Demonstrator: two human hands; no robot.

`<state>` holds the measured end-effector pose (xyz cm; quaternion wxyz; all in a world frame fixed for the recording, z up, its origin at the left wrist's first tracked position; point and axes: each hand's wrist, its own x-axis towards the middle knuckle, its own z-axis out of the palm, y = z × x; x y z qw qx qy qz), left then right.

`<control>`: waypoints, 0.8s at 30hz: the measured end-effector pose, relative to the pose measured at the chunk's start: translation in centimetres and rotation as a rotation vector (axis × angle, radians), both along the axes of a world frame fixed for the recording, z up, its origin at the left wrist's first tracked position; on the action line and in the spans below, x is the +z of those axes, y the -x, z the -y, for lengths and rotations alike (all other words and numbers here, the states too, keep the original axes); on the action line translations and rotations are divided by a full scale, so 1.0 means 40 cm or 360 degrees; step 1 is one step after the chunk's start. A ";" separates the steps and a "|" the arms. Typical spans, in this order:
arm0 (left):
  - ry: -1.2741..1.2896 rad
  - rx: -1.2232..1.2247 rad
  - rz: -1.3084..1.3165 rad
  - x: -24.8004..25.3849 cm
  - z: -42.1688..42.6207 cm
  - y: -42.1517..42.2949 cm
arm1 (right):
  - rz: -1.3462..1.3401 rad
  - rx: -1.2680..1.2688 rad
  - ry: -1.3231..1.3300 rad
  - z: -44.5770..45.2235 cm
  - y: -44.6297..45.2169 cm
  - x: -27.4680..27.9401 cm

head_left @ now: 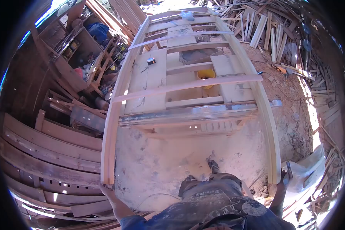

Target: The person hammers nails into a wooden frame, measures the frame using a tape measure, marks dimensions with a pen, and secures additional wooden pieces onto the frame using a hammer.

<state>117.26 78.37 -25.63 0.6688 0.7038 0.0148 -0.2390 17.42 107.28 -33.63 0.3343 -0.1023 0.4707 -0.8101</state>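
Observation:
A long wooden frame (264, 115) lies over a workbench, its two side rails running away from the person. Two thin slats (188, 87) cross it. My left hand (106, 188) is at the near end of the left rail (110, 153), its fingers mostly hidden beneath the wood. Beside the near end of the right rail (273, 157) is my right hand (283, 180), dark and partly in shadow; its fingers are hard to make out. A tape measure (151, 60) rests on a board of the bench, and a yellow bucket (206, 78) shows between the boards.
Stacked planks (50, 157) stand at the left, below a cluttered shelf (74, 48). Piles of wood scraps (272, 32) cover the right side. Clear plastic sheeting (304, 172) lies near my right hand. A blue plastic bag (187, 15) sits at the far end.

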 end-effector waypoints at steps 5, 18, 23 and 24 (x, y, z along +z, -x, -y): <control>0.0123 0.0082 0.0173 -0.028 0.079 -0.039 | 0.0281 -0.0515 -0.0334 0.046 -0.078 0.074; 0.0216 -0.0094 -0.0144 0.008 0.340 0.115 | 0.0263 -0.0663 -0.0313 0.200 -0.035 -0.034; 0.0228 -0.0375 -0.0038 -0.057 0.595 0.134 | -0.0073 -0.0696 -0.0355 0.580 -0.031 0.032; 0.0222 -0.0436 -0.0025 -0.072 0.644 0.130 | 0.0219 -0.0761 -0.0353 0.684 -0.072 0.116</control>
